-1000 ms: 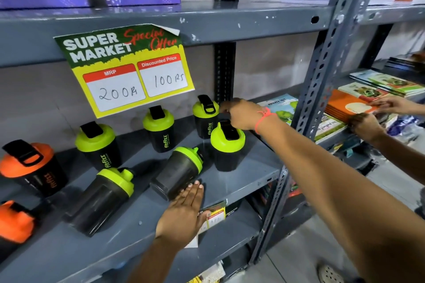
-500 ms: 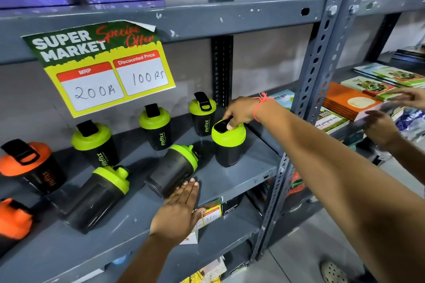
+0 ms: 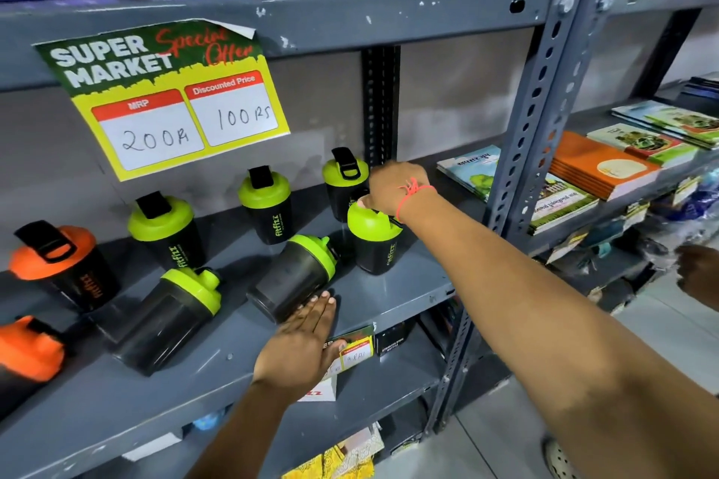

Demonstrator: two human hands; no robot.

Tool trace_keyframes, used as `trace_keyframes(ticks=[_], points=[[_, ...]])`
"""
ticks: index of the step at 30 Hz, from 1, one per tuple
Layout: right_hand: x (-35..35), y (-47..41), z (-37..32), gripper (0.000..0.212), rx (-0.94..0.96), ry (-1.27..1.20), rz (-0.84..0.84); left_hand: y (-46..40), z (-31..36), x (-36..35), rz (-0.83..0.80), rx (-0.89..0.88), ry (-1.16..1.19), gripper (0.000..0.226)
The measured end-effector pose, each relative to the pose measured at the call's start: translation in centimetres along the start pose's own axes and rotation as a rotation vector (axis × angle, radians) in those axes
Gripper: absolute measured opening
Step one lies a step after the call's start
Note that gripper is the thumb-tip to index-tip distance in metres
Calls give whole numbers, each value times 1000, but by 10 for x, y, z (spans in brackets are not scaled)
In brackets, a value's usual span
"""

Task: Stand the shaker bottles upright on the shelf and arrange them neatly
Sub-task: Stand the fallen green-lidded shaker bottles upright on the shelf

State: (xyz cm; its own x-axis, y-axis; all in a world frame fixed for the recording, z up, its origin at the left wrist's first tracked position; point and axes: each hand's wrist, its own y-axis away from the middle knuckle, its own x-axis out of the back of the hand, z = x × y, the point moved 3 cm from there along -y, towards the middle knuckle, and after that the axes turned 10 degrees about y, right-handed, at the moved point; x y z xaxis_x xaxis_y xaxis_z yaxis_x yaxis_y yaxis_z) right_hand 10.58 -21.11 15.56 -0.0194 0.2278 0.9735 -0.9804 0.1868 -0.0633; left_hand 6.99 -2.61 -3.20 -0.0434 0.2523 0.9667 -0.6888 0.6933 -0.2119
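Black shaker bottles with green lids stand on the grey shelf (image 3: 408, 292). My right hand (image 3: 393, 189) grips the lid of the upright front-right bottle (image 3: 375, 241). Three more stand upright behind: one at the back right (image 3: 344, 183), one in the middle (image 3: 268, 206), one at the left (image 3: 167, 231). Two green-lidded bottles lie on their sides: one (image 3: 291, 278) with my flat left hand (image 3: 303, 346) at its base, fingers straight, and another (image 3: 171, 317) further left. An orange-lidded bottle (image 3: 66, 264) stands at far left, and another orange one (image 3: 27, 358) lies near the edge.
A yellow price sign (image 3: 171, 97) hangs from the shelf above. A perforated steel upright (image 3: 541, 121) bounds the shelf on the right. Books (image 3: 599, 167) fill the neighbouring shelf, where another person's hand (image 3: 698, 276) shows. Price tags (image 3: 354, 352) hang on the shelf's front edge.
My right hand has closed on the front-right bottle's lid. The view has shifted a little. My left hand stays at the lying bottle's base. The other person's hands have dropped to the right edge.
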Motion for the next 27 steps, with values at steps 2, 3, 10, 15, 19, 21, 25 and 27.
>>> trace_keyframes(ticks=[2, 3, 10, 15, 19, 21, 25, 27], points=[[0, 1, 0, 46, -11, 10, 9, 0, 0, 0, 4, -2, -11, 69], [1, 1, 1, 46, -15, 8, 4, 0, 1, 1, 10, -5, -16, 69], [-1, -2, 3, 46, -32, 16, 11, 0, 3, 3, -24, 0, -15, 69], [3, 5, 5, 48, -84, -31, 14, 5, 4, 7, -21, 38, 4, 73], [18, 36, -21, 40, -132, -358, 436, 30, 4, 19, -43, 61, 39, 71], [2, 50, -51, 36, -101, -584, 394, 49, -5, 25, -48, 105, 51, 71], [-49, 40, -104, 65, -220, -892, -5, 86, -43, 35, -29, 209, 16, 71], [-56, 32, -118, 80, -366, -1001, -47, 99, -62, 41, -41, 251, 17, 71]])
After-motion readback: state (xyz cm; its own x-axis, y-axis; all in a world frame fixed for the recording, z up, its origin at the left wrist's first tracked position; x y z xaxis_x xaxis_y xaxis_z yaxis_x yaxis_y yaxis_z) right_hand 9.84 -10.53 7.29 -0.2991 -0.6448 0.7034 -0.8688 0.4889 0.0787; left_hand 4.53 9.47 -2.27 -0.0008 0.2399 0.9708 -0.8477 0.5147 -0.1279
